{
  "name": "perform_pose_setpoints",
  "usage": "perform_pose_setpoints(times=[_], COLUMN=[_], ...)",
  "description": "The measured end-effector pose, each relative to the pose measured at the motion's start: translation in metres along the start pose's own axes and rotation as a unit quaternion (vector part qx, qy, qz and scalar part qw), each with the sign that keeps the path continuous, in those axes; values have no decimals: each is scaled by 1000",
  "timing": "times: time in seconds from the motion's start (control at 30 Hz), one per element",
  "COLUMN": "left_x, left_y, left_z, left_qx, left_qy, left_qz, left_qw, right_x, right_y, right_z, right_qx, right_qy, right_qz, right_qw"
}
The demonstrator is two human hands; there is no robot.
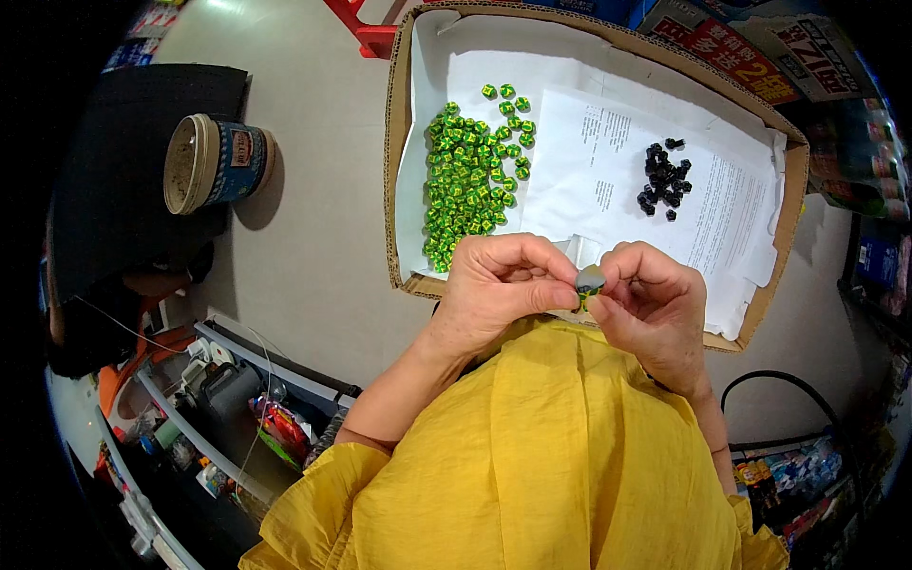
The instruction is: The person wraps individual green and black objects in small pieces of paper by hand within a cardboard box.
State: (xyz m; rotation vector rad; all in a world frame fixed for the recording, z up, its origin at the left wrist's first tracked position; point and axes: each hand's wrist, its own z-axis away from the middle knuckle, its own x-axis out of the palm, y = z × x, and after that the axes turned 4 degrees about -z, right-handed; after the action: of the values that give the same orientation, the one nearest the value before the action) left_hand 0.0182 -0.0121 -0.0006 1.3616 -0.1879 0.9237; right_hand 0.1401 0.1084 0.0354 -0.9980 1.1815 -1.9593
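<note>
My left hand [491, 285] and my right hand [659, 306] meet in front of my chest, over the near edge of a shallow cardboard box [773, 292]. Between thumbs and fingertips they pinch a small green-and-yellow piece [588, 293] with a shiny silver surface on top; fingers cover part of it. Inside the box, lined with white paper, a heap of green-and-yellow faceted balls [459, 178] fills the left side. A smaller cluster of black plastic pieces [664, 178] lies on a printed sheet [570, 157] at the right.
On the floor to the left stands a plastic bucket [239, 158], beside a black mat [153, 92]. A red plastic stool [370, 39] touches the far-left area behind the box. Printed cartons [741, 53] rise behind it. A rack with assorted goods [231, 399] is at lower left.
</note>
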Motion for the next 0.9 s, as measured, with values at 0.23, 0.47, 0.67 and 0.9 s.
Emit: perform_pose_setpoints(times=[0.23, 0.47, 0.67, 0.9], left_x=[-2, 8, 8, 11], left_y=[6, 9, 10, 12], left_z=[2, 7, 8, 10], left_qx=[87, 123, 157, 136], left_qy=[-31, 26, 31, 36], left_qz=[-156, -191, -278, -251], left_qw=[984, 973, 947, 958], right_x=[-1, 1, 2, 3], right_y=[-2, -10, -9, -7], right_z=[3, 2, 2, 2], right_qx=[2, 36, 79, 64], right_qy=[6, 7, -5, 7], right_qz=[29, -64, -35, -41], right_qw=[1000, 997, 996, 997])
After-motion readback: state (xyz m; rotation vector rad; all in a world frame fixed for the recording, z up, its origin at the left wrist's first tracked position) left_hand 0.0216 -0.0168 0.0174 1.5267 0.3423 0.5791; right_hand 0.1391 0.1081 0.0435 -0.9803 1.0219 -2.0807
